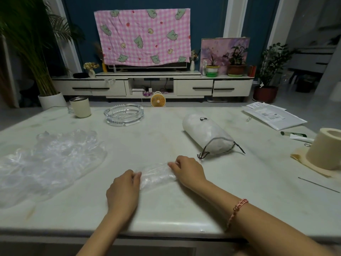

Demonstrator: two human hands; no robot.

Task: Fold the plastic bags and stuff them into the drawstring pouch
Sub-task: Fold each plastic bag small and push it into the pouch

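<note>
A clear plastic bag [156, 175], folded into a small strip, lies on the pale table [166, 204] near its front edge. My left hand [123, 189] pinches its left end with curled fingers. At the right end, my right hand [189, 170] grips the bag the same way. The white drawstring pouch [206, 133] lies on its side behind my right hand, its mouth with the dark cord facing me, and looks partly filled. A loose heap of clear plastic bags [46, 163] spreads over the table's left side.
A glass ashtray [123, 113] and a cream cup [80, 107] stand at the back left. At the right are a paper roll [326, 148], a tube [299, 137] and mail envelopes [273, 117]. A TV stand lies beyond the table.
</note>
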